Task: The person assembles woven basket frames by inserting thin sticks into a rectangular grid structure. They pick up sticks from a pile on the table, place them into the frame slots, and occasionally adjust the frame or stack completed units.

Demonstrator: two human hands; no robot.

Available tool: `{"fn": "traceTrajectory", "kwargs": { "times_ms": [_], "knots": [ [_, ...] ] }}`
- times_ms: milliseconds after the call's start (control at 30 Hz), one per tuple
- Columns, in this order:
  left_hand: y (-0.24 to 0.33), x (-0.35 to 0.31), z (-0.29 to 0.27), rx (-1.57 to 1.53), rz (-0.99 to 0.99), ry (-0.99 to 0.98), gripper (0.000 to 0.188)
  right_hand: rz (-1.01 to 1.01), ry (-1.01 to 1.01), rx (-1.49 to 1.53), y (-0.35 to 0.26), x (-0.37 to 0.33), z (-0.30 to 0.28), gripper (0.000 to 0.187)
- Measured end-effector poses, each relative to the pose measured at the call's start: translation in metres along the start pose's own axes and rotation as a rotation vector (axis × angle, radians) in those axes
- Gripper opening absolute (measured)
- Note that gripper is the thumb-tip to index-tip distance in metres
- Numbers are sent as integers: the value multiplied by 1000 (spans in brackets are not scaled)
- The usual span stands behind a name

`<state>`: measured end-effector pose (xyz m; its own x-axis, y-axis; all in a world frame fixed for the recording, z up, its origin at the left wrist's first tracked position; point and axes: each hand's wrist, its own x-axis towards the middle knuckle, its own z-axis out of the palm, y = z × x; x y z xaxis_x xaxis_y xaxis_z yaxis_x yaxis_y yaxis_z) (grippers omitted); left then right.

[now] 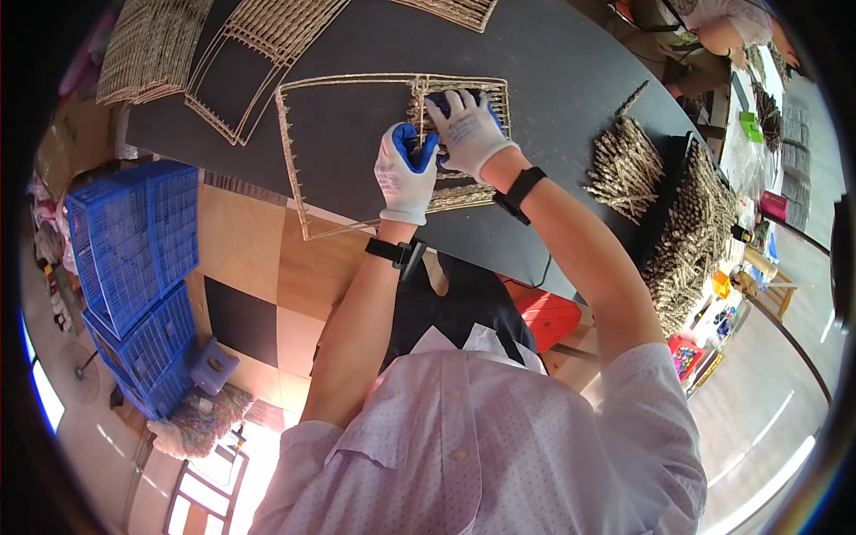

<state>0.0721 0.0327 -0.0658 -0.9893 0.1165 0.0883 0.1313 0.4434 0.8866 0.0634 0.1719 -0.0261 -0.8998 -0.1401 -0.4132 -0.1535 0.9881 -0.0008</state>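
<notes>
A four-sided wire frame lies on the dark table, wrapped in tan twisted cord with short prongs along its left side. Its right part, past a middle bar, is filled with rows of twisted strands. My left hand, in a white glove with a blue palm, is closed at the lower end of the middle bar, thumb and fingers close together. Just right of it, my right hand, gloved alike, bends its fingers over the strand-filled part. Whatever lies beneath both palms is hidden.
Finished-looking slatted panels are stacked at the far left, beside a partly filled frame. Loose twisted strands lie on the right, near a larger heap. Blue crates stand left of the table. Another person sits at far right.
</notes>
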Motion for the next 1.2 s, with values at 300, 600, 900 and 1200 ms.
{"fn": "traceTrajectory", "kwargs": {
  "times_ms": [300,600,900,1200],
  "knots": [
    [-11,1,-1,33,109,50,45,-105,-89,-116,-8,14,-15,78],
    [-12,4,-9,-163,-42,37,43,-100,-12,125,-1,15,2,52],
    [-25,3,-6,-148,-179,-1,38,-141,-68,5,7,1,-15,71],
    [-39,11,-10,-290,-263,-83,39,-175,417,672,40,-14,4,63]
  ]
}}
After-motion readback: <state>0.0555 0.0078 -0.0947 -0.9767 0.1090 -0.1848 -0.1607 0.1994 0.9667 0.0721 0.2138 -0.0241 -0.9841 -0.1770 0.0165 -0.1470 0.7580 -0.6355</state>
